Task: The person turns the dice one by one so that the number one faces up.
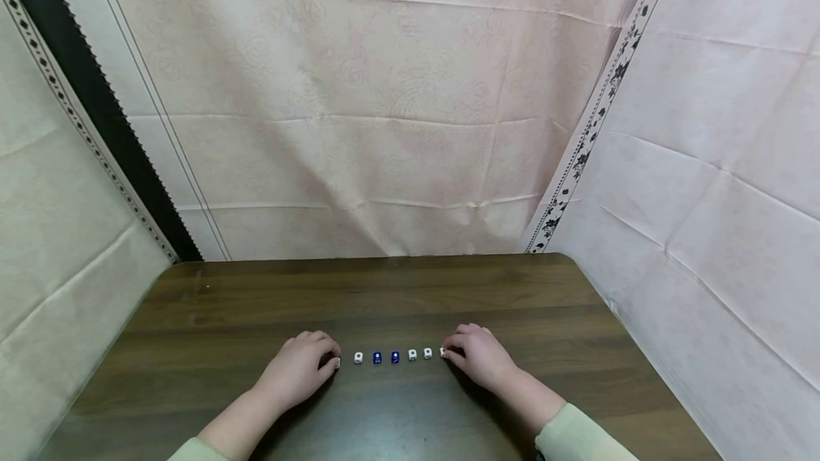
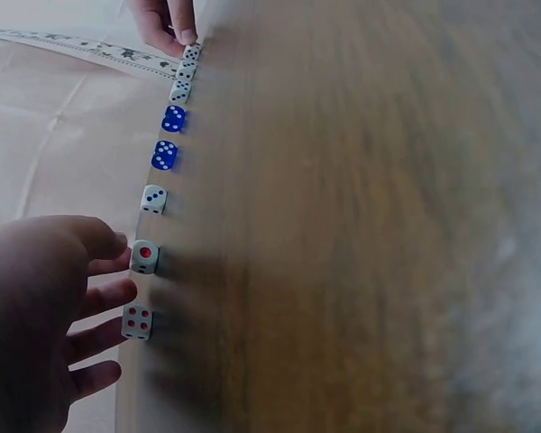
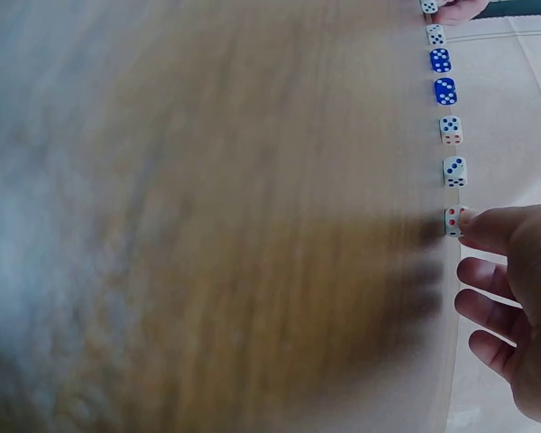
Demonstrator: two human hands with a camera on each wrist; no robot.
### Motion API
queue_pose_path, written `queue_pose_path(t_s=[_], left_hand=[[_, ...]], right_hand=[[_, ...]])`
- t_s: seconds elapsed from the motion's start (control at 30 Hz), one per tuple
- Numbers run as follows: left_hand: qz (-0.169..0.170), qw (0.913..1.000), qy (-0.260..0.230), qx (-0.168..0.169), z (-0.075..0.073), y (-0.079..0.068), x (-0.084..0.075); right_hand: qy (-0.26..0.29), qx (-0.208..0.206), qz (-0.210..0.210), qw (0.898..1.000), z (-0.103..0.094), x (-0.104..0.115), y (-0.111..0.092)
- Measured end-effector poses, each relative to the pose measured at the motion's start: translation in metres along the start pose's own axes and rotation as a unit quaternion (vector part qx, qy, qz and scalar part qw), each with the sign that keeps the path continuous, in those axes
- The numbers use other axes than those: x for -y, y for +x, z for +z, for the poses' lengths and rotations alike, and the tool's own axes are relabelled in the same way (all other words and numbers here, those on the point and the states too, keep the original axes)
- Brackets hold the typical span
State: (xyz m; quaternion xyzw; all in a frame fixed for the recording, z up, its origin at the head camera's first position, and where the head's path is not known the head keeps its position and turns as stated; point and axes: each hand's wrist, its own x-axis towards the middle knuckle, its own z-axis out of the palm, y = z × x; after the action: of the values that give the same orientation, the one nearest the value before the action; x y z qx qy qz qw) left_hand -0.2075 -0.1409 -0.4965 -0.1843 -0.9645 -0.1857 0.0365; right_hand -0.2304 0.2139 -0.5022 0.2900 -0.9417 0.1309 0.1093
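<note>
A row of small dice crosses the wooden table [image 1: 378, 411]. At its left end my left hand [image 1: 297, 368] has its thumb and forefinger around a white die [image 2: 144, 256] with one red dot showing. Beside that hand's other fingers is another white die [image 2: 137, 321] with four red dots, covered by the hand in the head view. My right hand [image 1: 480, 358] pinches the white die [image 3: 453, 221] at the right end, its thumb partly over it. Between the hands are a white die [image 1: 358, 358], two blue dice [image 1: 376, 358] and two more white dice [image 1: 412, 354].
Pale cloth [image 1: 384, 91] hangs behind the table's far edge. More cloth stands along the left side [image 1: 64, 269] and right side [image 1: 724, 233]. Wooden tabletop extends in front of and behind the row.
</note>
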Motion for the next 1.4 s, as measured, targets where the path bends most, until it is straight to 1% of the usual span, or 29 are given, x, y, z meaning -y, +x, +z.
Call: queue_pose_path(t_s=[0.57,0.97,1.4], left_hand=[[0.002,0.9999,0.01,-0.005,0.0036,-0.0008,0.0033],[0.001,0.9999,0.009,-0.006,0.0023,-0.0008,0.0027],[-0.005,0.9999,0.012,0.006,0.0005,0.0003,0.002]], right_hand=[[-0.002,0.005,0.004,1.0,-0.0004,0.0011,0.0004],[0.0,0.006,0.004,1.0,-0.0012,0.0011,0.0006],[0.007,0.009,0.006,1.0,-0.0023,0.0019,0.0001]])
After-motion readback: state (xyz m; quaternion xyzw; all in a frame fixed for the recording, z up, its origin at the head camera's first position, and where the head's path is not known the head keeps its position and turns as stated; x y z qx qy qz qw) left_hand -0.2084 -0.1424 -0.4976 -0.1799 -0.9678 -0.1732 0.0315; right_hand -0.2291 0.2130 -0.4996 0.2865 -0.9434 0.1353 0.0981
